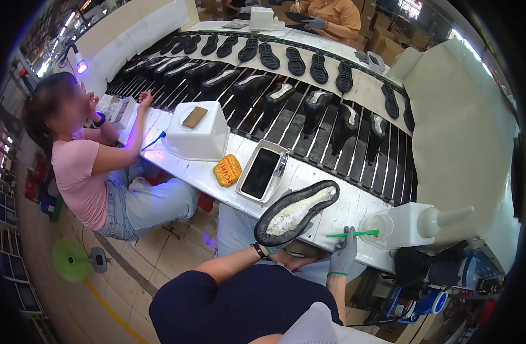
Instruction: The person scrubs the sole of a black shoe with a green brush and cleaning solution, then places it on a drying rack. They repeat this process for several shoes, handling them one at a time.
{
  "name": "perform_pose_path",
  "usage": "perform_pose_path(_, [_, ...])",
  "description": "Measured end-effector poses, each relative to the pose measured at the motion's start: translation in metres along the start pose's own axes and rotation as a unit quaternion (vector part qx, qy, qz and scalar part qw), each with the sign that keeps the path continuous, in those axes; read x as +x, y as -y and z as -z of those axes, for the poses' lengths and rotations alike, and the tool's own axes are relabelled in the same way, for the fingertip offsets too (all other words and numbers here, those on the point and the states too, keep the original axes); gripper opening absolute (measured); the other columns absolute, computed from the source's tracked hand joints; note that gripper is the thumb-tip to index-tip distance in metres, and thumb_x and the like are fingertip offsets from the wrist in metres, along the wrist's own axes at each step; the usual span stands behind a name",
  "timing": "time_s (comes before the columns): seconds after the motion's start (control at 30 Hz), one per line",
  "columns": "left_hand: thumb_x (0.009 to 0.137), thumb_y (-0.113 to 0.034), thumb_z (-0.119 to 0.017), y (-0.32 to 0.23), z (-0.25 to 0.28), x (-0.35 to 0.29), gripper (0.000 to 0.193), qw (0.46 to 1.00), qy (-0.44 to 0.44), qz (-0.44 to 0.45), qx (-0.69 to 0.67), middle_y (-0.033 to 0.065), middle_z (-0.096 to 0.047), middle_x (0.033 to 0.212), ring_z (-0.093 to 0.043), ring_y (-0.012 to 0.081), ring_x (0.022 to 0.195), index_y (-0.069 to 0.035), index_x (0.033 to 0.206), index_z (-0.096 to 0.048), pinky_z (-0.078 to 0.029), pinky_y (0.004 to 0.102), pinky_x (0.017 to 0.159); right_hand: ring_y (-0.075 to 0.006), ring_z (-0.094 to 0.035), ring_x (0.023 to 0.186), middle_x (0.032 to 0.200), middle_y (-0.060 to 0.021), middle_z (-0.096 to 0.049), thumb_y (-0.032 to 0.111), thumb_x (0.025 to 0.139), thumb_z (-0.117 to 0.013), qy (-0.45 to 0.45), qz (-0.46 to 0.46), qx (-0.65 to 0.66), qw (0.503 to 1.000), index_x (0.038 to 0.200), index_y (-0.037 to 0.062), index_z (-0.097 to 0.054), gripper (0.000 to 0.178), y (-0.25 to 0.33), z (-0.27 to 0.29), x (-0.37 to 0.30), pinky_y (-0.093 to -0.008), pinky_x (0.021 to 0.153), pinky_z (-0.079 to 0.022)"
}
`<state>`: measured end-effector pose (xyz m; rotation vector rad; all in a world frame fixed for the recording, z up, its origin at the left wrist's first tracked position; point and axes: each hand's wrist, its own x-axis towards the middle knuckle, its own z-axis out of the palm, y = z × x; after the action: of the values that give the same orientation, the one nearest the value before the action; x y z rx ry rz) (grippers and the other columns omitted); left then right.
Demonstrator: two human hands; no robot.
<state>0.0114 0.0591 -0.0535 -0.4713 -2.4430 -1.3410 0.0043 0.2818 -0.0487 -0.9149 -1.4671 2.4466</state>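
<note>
The right hand (344,252), grey-gloved, pinches a slim green plastic brush (357,234), its head at the round mouth of a white plastic container (409,223). Well apart, the left hand (279,247), mostly hidden, grips a black shoe upper with a pale underside (294,215), tilted over the white table's (354,200) near edge. Good brushwork here probably wants a lightly loaded tip, a steady shoe and even strokes reaching the black rim.

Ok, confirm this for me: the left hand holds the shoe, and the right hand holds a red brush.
Not red: the head view shows the right hand holding a green brush. The left hand does hold the shoe.
</note>
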Motion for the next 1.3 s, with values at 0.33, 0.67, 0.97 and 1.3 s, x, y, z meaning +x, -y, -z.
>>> perform_pose_path(0.33, [0.096,-0.031,-0.063,0.010,-0.002,-0.008,0.050,0.999,-0.020,0.027,-0.023,0.0105,-0.055,0.141,-0.052,0.0252,0.129,-0.010,0.141,-0.052,-0.040,0.0361,0.109,-0.0119,-0.053,0.084,0.095,-0.0017,-0.056,0.024,0.104,-0.049,-0.035,0.108,-0.083,0.990,0.131,0.0002,-0.055,0.036,0.013,0.038,-0.001,-0.0272,0.078,-0.045])
perform_pose_path(0.67, [0.097,-0.028,-0.063,-0.003,-0.018,-0.018,0.051,0.997,-0.040,0.031,-0.051,0.0107,-0.054,0.142,-0.051,0.0239,0.129,-0.008,0.142,-0.051,-0.040,0.0350,0.109,-0.0048,-0.046,0.071,0.087,0.0010,-0.055,0.011,0.102,-0.051,0.005,0.174,-0.225,0.959,0.131,-0.0038,-0.056,0.033,0.069,0.018,-0.025,-0.0207,0.060,-0.037])
perform_pose_path(0.97, [0.097,-0.026,-0.063,0.000,-0.020,-0.019,0.051,0.996,-0.020,0.026,-0.081,0.0108,-0.053,0.143,-0.051,0.0227,0.129,-0.007,0.143,-0.049,-0.039,0.0340,0.109,-0.0072,-0.051,0.074,0.083,-0.0015,-0.058,0.007,0.093,-0.065,-0.074,0.234,-0.330,0.912,0.113,-0.0080,-0.063,0.025,0.090,0.028,-0.024,-0.0225,0.064,-0.042])
perform_pose_path(1.3, [0.098,-0.023,-0.062,0.080,-0.029,-0.044,0.052,0.978,0.049,0.145,-0.140,0.0110,-0.052,0.144,-0.050,0.0213,0.129,-0.005,0.144,-0.048,-0.039,0.0329,0.109,-0.0164,-0.063,0.071,0.087,-0.0127,-0.071,0.009,0.082,-0.073,-0.108,0.272,-0.526,0.799,0.103,-0.0002,-0.072,0.023,0.122,0.043,-0.012,-0.0294,0.069,-0.050])
